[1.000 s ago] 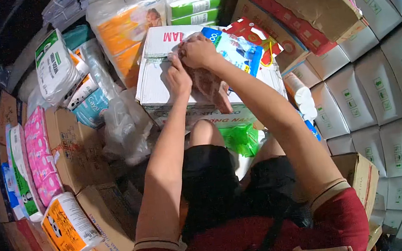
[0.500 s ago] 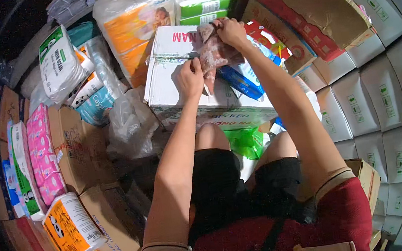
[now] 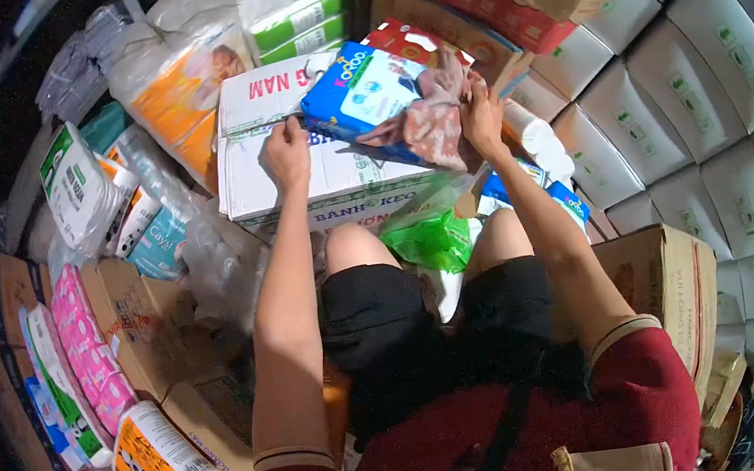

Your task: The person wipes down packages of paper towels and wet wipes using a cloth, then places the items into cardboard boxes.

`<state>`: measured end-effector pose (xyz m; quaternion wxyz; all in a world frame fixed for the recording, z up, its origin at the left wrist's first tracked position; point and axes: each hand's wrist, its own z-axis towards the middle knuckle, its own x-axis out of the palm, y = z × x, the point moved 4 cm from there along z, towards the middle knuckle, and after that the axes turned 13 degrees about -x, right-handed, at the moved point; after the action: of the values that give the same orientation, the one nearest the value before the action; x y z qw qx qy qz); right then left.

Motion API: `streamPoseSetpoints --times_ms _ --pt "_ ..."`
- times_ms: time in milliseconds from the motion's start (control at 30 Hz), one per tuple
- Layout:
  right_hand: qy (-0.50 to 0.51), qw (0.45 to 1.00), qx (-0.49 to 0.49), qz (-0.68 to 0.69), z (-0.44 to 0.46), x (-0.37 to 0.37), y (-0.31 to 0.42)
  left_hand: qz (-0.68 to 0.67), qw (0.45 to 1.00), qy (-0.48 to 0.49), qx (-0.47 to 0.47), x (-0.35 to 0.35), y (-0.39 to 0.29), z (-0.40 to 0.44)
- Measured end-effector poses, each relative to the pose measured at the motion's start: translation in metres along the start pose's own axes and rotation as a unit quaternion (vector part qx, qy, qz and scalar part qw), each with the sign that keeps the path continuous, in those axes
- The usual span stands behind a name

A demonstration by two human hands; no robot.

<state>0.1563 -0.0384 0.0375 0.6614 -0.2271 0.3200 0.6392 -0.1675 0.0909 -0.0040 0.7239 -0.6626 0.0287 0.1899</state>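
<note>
My right hand (image 3: 481,118) is closed on a crumpled pinkish-brown patterned cloth (image 3: 432,127). The cloth is draped over the right part of a blue and white Koroo pack (image 3: 369,87). This pack lies on top of a white cardboard box (image 3: 264,179) with red and blue lettering. Left of the pack, my left hand (image 3: 289,152) is on or just above the box top with its fingers curled shut. What it may hold is hidden.
Wrapped orange packs (image 3: 185,99) and green-white packs (image 3: 302,25) stand behind the box. Pink packs (image 3: 88,347) and brown cartons (image 3: 138,300) line the left. Stacked white boxes (image 3: 651,111) wall the right. A green plastic bag (image 3: 433,240) lies between my knees.
My right hand has drawn the cloth to the right and toward me, uncovering most of the blue pack. My left hand has come away from the cloth. The camera view has shifted.
</note>
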Motion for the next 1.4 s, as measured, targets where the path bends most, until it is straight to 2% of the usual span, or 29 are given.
streamPoseSetpoints --times_ms 67,133,200,233,300,333,433,533,667,700,833,933,1067,1200,1233,1267,1333,1367,1400 --pt "-0.017 1.0 0.003 -0.019 -0.02 0.002 -0.014 -0.05 0.999 0.011 0.002 0.005 0.008 0.004" --pt "0.008 0.998 0.031 -0.049 -0.022 -0.005 -0.001 0.078 0.996 0.017 0.027 -0.001 -0.002 -0.002" --pt "-0.005 0.997 0.07 -0.027 -0.021 -0.019 0.01 0.136 0.978 -0.013 0.16 -0.006 -0.034 -0.025" --pt "-0.017 0.996 0.079 -0.021 -0.02 -0.019 0.007 0.164 0.96 -0.032 0.225 -0.006 -0.054 -0.032" --pt "-0.031 0.995 0.096 -0.004 -0.024 -0.015 0.005 0.286 0.91 0.043 0.298 0.002 -0.09 -0.045" --pt "-0.037 0.995 0.095 -0.005 -0.024 -0.014 0.005 0.345 0.876 0.08 0.327 0.007 -0.099 -0.047" --pt "-0.044 0.995 0.091 -0.012 -0.024 -0.015 0.005 0.45 0.773 0.091 0.437 0.029 -0.098 -0.041" --pt "-0.058 0.994 0.094 0.024 -0.022 -0.018 0.005 0.47 0.751 0.135 0.444 0.043 -0.099 -0.036" --pt "-0.044 0.991 0.121 0.03 -0.023 -0.02 0.005 0.385 0.805 0.206 0.401 0.042 -0.096 -0.035" --pt "-0.046 0.99 0.13 0.043 -0.023 -0.018 0.004 0.359 0.804 0.181 0.438 0.038 -0.102 -0.038" --pt "-0.068 0.988 0.129 0.049 -0.027 -0.013 -0.002 0.34 0.8 0.168 0.464 0.014 -0.141 -0.041" --pt "-0.054 0.988 0.134 0.058 -0.026 -0.01 -0.005 0.27 0.843 0.143 0.443 -0.013 -0.18 -0.033" --pt "-0.08 0.986 0.127 0.076 -0.027 -0.006 -0.008 0.35 0.883 0.066 0.305 -0.037 -0.205 -0.005" --pt "-0.173 0.958 0.154 0.167 -0.027 -0.016 -0.01 0.265 0.936 0.154 0.173 -0.033 -0.202 -0.003" --pt "-0.212 0.948 0.17 0.167 -0.028 -0.018 -0.013 0.242 0.937 0.151 0.202 -0.027 -0.194 -0.001" --pt "-0.215 0.935 0.219 0.18 -0.026 -0.023 -0.015 0.271 0.925 0.131 0.231 -0.023 -0.196 -0.011" --pt "-0.214 0.902 0.313 0.206 -0.02 -0.039 -0.016 0.195 0.951 0.17 0.167 -0.005 -0.161 0.009" --pt "-0.224 0.908 0.273 0.227 -0.008 -0.045 -0.014 0.197 0.949 0.212 0.123 -0.004 -0.154 0.018" --pt "-0.232 0.91 0.235 0.249 0.008 -0.051 -0.011 0.183 0.947 0.231 0.13 -0.007 -0.153 0.013"
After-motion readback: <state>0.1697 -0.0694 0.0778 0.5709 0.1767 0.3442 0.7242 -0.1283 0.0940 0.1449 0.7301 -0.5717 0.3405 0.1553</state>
